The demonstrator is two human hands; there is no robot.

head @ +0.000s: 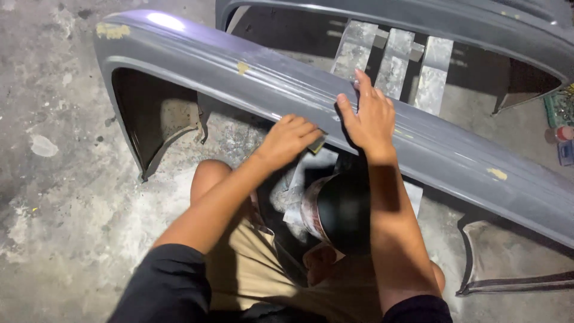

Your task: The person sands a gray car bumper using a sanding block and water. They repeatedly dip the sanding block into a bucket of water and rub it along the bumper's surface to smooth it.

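A long grey car bumper (251, 75) runs across the view from upper left to lower right, with small yellowish filler spots on it. My left hand (289, 139) is closed on a small dark sanding pad (317, 144) and presses it against the bumper's lower edge. My right hand (369, 113) lies flat with fingers spread on the bumper face just right of it. Under my arms, between my knees, a round tin can (335, 214) with a dark opening stands on the floor.
A second grey bumper (478, 27) lies behind, over pale wooden slats (394, 60). Small tins and a green item (562, 128) sit at the right edge. The stained concrete floor (54, 179) spreads out to the left.
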